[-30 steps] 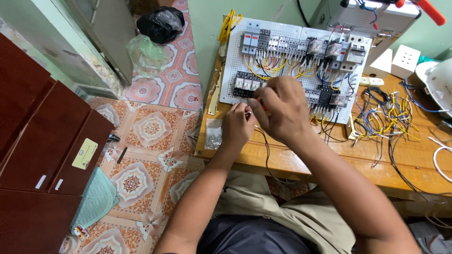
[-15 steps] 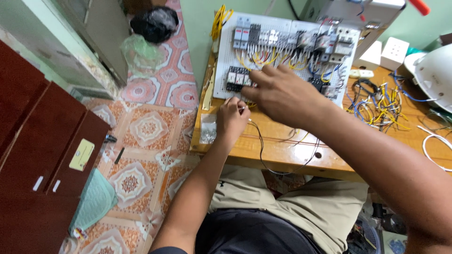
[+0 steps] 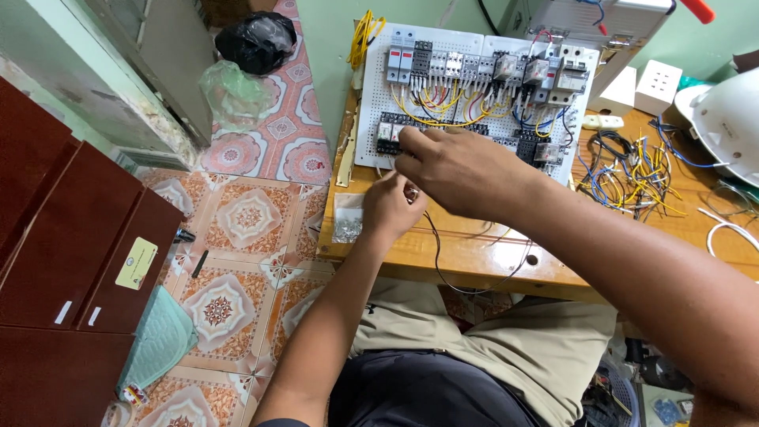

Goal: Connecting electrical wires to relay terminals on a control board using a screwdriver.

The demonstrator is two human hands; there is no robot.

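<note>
My left hand (image 3: 393, 207) hovers over the near left part of the wooden table (image 3: 443, 253), fingers pinched on the end of a thin black wire (image 3: 437, 257) that loops down over the table edge. My right hand (image 3: 462, 170) reaches across it, fingertips at the lower left of the white perforated wiring panel (image 3: 371, 119), by a black terminal block (image 3: 389, 136). What the right fingers pinch is hidden. The panel carries several breakers and relays (image 3: 482, 67) joined by yellow, red and blue wires.
A small clear bag of metal parts (image 3: 347, 221) lies at the table's left corner. Loose coloured wires (image 3: 632, 170) lie right of the panel, beside a white helmet (image 3: 731, 119) and a white socket box (image 3: 658, 85). Dark red cabinets (image 3: 71, 253) stand left on the patterned floor tiles.
Both hands have stayed together at the panel's lower left corner. The head camera has shifted, so the panel and table sit a little differently in view.
</note>
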